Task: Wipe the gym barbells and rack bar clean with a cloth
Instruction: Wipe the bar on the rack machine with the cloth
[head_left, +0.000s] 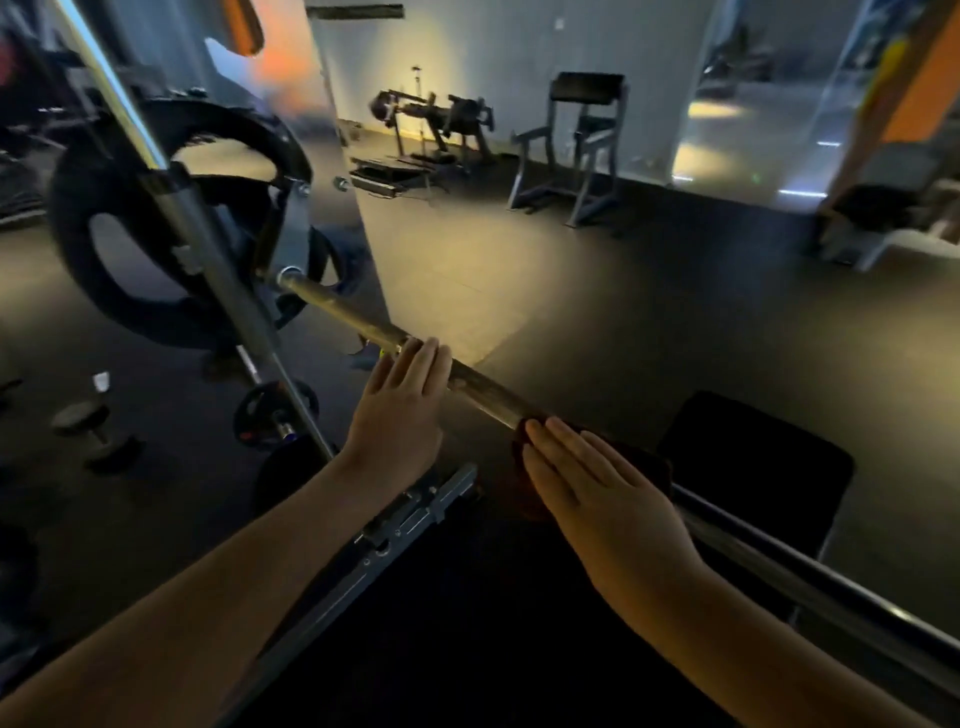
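A long metal barbell (480, 389) runs from the rack at centre left down to the lower right edge. My left hand (400, 410) lies flat on it, fingers straight, near its left part. Further right, my right hand (587, 483) presses a dark red cloth (652, 465) onto the bar with straight fingers; most of the cloth is hidden under the palm. A slanted chrome rack bar (208, 244) rises at the left, with a black weight plate (104, 249) behind it.
A dark bench pad (763, 462) sits under the bar at right. A grey rack bracket (410, 519) lies below my left wrist. Dumbbells (93, 431) rest on the floor at left. Gym machines (576, 145) stand farther back on the dark floor.
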